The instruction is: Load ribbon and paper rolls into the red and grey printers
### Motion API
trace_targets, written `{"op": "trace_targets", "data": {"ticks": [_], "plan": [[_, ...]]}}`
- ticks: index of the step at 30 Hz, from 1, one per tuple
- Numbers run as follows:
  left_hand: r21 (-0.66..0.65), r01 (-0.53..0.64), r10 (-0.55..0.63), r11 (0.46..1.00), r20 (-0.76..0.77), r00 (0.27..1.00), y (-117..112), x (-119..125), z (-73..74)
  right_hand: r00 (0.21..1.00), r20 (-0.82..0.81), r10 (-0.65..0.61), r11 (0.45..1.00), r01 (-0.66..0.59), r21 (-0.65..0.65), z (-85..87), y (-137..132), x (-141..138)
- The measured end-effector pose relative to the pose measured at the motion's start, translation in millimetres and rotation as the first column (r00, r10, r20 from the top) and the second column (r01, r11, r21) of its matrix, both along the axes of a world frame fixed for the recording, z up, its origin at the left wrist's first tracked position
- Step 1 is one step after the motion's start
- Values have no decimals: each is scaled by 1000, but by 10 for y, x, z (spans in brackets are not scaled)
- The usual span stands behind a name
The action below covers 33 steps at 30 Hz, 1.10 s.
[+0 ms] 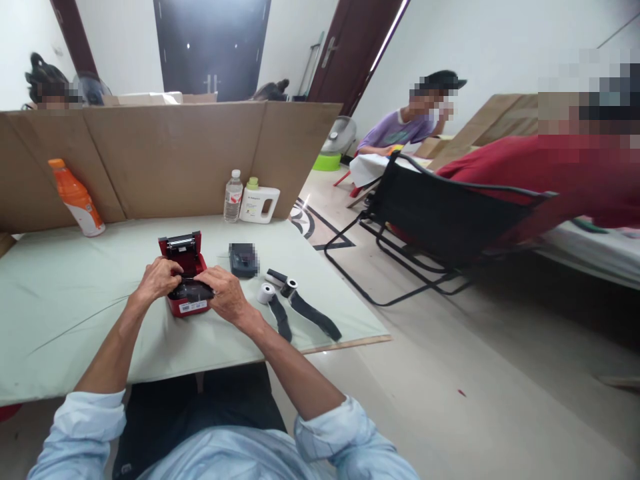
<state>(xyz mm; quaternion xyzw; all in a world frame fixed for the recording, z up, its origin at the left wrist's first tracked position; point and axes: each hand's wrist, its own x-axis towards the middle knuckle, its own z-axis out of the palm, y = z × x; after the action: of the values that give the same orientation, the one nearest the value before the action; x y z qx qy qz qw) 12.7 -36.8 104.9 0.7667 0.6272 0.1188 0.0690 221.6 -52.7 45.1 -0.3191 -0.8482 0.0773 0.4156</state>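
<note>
A small red and black printer [186, 308], apparently for labels or receipts, stands on the table with its lid [183, 245] raised. A dark, shiny paper strip [193, 291] lies across its opening. My left hand [159, 279] is closed at the left side of the opening, fingertips on the strip's upper edge. My right hand [227, 292] is closed on the strip's right end, beside the printer. Whatever lies beneath the strip is hidden. Right of the printer are two small paper rolls, one white roll [267, 292] and one dark roll [289, 287], each with a dark tail unrolled.
A dark grey device [243, 260] sits behind the rolls. Along the cardboard screen [175, 160] stand an orange bottle [77, 200], a water bottle [233, 197] and a white jug [259, 203]. A black folding chair [445, 213] and people are to the right.
</note>
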Motion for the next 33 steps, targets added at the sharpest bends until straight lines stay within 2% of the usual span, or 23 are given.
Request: {"op": "trace_targets", "data": {"ticks": [5,9,13,17,19,21,24,26,29,33], "plan": [[-29,4,-3,1000,22,1000,25,-3,34,998,-68,-16,1000,14,-25,70,29,21],[88,-64,50,994,150,987,34,-43,-79,994,-107,-18,1000,17,-9,146,51,16],[105,-69,47,992,198,979,47,-77,-206,999,-50,2,1000,-2,-1,123,39,-6],[113,-11,-24,994,302,953,25,-179,-218,999,33,-6,1000,6,-13,43,-4,-6],[162,-71,5,984,379,925,14,-267,-210,999,35,-5,1000,5,-3,19,-39,-1],[199,-186,81,962,445,892,31,-357,-215,1000,12,2,1000,-2,26,8,-78,-7],[212,-292,134,933,547,826,130,-451,-242,1000,-2,23,997,-23,77,-3,-122,-44],[201,-277,100,940,613,784,225,-470,-254,999,21,48,995,-49,86,-13,-135,-75],[193,-171,1,966,660,752,335,-452,-240,997,43,65,993,-69,91,-26,-150,-86],[219,-99,-73,971,662,746,308,-411,-187,996,30,85,987,-89,133,-48,-221,-13]]}}
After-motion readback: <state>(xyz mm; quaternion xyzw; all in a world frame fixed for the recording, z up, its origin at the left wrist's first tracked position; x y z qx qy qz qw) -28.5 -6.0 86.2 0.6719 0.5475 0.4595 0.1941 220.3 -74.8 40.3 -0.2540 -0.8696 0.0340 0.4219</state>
